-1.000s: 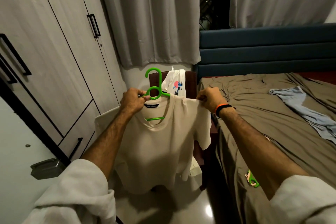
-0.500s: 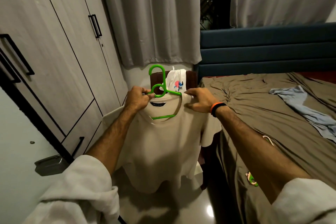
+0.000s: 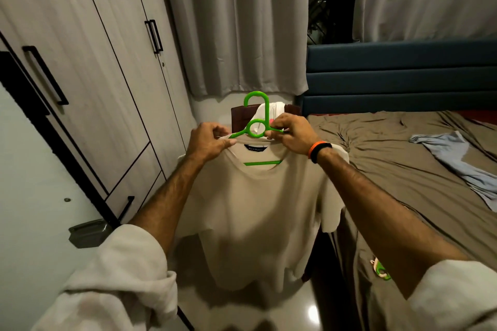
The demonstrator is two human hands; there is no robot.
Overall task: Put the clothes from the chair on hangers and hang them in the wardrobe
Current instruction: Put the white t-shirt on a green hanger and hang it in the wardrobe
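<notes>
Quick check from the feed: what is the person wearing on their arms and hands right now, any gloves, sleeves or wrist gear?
No gloves: both the left hand and right hand are bare. Each arm has a thick off-white sleeve pushed up to about the elbow, leaving the forearms uncovered. The right wrist carries an orange and black wristband. No ring or watch shows on the left.

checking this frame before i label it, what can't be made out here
- Head view: the hanger arms are hidden inside the beige t-shirt.
- The chair shows only its top; the t-shirt covers the rest.
- The collar label text is too small to read.
- The white garment on the chair is mostly behind the right hand.
- The wardrobe doors are shut, hiding the inside.
</notes>
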